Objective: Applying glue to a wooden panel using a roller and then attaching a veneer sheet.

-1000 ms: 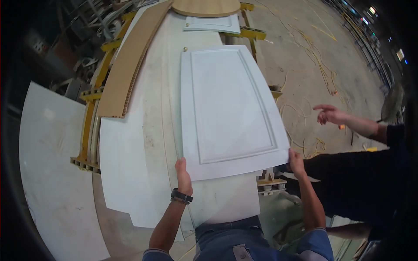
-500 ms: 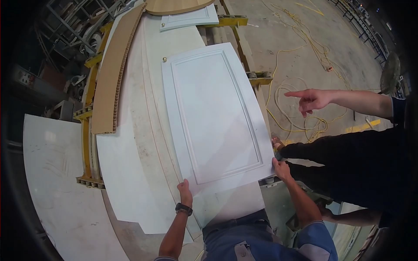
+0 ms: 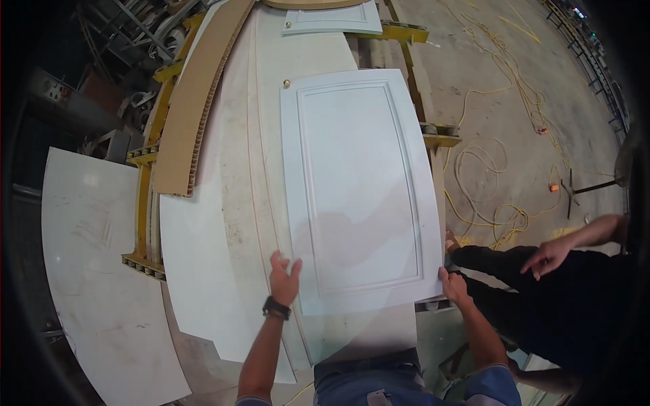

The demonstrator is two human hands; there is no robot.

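A white cabinet door [image 3: 362,183] with a routed frame lies flat in front of me. A small brass-coloured knob [image 3: 286,84] sits at its far left corner. My right hand [image 3: 456,285] grips the door's near right corner, thumb on top, with the other fingers hidden beneath the edge. Just beside the door's left edge is my left hand [image 3: 285,281], with a dark watch at the wrist. Its fingers are spread and hold nothing. Under the door, a stained white board [image 3: 254,264] covers the bench.
A brown honeycomb cardboard strip [image 3: 196,115] lies along the left. Beyond the door are another white door [image 3: 332,20] and a wooden panel [image 3: 315,3]. Yellow roller frames [image 3: 143,210] flank the boards. At right stands another person, a hand [image 3: 547,257] lowered; cables [image 3: 501,213] lie on the floor.
My left hand has let go of the door's near left corner and moved up its left side, fingers opening. The door has turned slightly straighter. The other person's pointing hand has dropped back.
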